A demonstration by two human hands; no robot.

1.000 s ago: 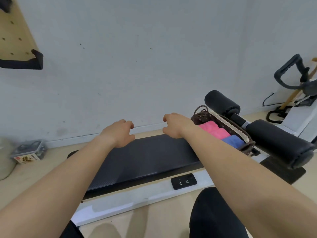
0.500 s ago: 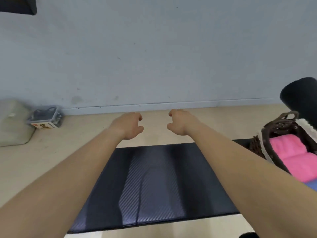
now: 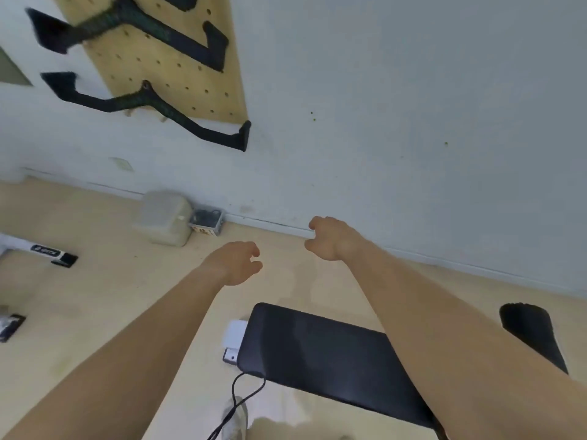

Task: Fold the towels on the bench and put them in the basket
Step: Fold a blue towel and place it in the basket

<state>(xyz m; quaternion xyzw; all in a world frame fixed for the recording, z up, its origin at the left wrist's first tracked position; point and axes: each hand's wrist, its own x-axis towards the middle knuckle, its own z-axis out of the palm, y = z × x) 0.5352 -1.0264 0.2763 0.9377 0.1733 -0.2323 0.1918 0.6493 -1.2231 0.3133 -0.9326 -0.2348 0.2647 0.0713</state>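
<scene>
Bench (image 3: 317, 350) under forearms (image 3: 428, 312), left hand (image 3: 236, 265) and right hand (image 3: 330, 238) loosely curled, empty, cable (image 3: 234, 392) beside it

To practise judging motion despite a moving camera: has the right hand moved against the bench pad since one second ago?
Yes. The right hand was over the bench pad edge; now it is beyond it, toward the baseboard.

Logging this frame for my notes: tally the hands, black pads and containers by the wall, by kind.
Hands: 2 (left hand, right hand)
Black pads: 2 (bench pad, roller pad)
Containers by the wall: 2 (beige tub, grey box)
Total: 6
</scene>
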